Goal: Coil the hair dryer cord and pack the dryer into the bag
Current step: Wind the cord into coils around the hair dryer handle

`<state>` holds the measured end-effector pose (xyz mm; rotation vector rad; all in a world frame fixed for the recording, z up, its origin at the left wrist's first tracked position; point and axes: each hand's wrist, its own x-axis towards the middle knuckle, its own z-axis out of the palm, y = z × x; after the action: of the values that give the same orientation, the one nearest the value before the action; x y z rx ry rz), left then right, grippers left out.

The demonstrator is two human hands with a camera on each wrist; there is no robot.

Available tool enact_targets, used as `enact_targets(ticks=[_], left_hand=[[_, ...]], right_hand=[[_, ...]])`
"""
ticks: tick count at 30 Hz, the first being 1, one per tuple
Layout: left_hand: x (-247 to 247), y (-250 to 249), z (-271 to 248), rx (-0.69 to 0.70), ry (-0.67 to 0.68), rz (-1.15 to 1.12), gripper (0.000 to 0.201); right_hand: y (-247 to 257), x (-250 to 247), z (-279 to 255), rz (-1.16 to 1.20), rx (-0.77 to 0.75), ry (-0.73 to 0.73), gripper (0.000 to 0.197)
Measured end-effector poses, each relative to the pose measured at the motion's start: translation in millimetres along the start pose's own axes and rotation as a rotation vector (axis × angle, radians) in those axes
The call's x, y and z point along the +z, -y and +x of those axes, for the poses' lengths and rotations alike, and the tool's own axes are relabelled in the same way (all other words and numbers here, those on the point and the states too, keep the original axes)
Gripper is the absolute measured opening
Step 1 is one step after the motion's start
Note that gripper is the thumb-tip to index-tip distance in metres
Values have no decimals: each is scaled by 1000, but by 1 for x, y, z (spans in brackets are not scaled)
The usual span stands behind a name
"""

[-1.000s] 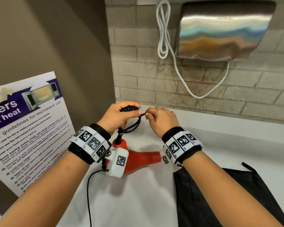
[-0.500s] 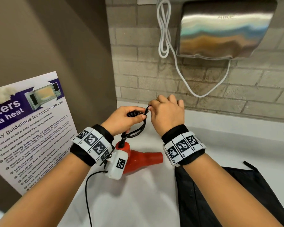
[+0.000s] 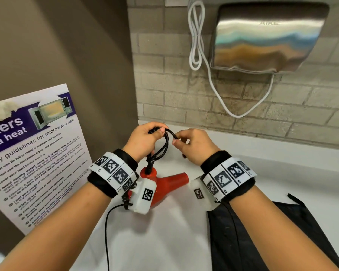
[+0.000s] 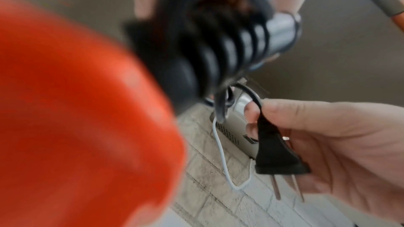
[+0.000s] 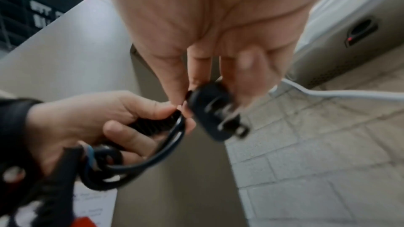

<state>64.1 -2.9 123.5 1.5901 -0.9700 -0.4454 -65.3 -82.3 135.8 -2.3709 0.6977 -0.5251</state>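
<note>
We see the red hair dryer point(image 3: 165, 185) hanging over the white counter point(image 3: 164, 241), held up by its cord. Its long axis runs roughly from 9 to 3 o'clock in the head view, with the tapered nozzle pointing toward 3 o'clock, and the handle end rises toward 12 o'clock, where the black cord point(image 3: 160, 147) leaves it.

The dryer sits at about 6 o'clock from our left hand point(image 3: 145, 139), just below the wrist. Our left hand is curled around a bundle of cord loops, with the thumb pressed on top of them; the loops droop below the fist toward the dryer's handle.

Our right hand point(image 3: 194, 145), at 3 o'clock from the left and just beside it, pinches the free end of the cord. The wrist views show the black two-prong plug point(image 4: 277, 156) lying across its fingers with the thumb on the cord just above it, prongs pointing away from the loops.

A short arc of cord bridges the two hands.

The black bag point(image 3: 262, 241) lies flat on the counter at 5 o'clock from the dryer, under our right forearm.
</note>
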Motion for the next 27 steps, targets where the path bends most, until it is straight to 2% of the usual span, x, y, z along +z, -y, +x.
enact_targets(ticks=[5,9,11,13,15,18,20,23,25,27], left_hand=[[4,-2,-1,6,29,-54,17],[4,-7,-2,56,30,-101,19],[3,-8,-1,57,41,-131,22],[2,-9,-2,48,43,-145,24],[1,-9,-2,52,40,-140,25],[1,-9,-2,54,55,-148,22],[2,-11,-4,58,61,-169,24],[2,-13,-10,92,70,-155,17],[0,-12,-12,107,88,-135,12],[-2,-9,-13,92,125,-130,20]], right_hand=[[4,-2,0,364,20,104,6],[7,2,3,678,-2,34,10],[6,8,6,723,-18,-31,13],[4,15,7,723,-37,-82,14],[3,22,9,684,-63,-145,24],[2,34,12,395,-141,-300,30],[1,38,14,227,-165,-348,31],[0,41,16,217,-148,-380,40],[0,40,16,250,-153,-381,36],[-2,39,19,231,-174,-280,39]])
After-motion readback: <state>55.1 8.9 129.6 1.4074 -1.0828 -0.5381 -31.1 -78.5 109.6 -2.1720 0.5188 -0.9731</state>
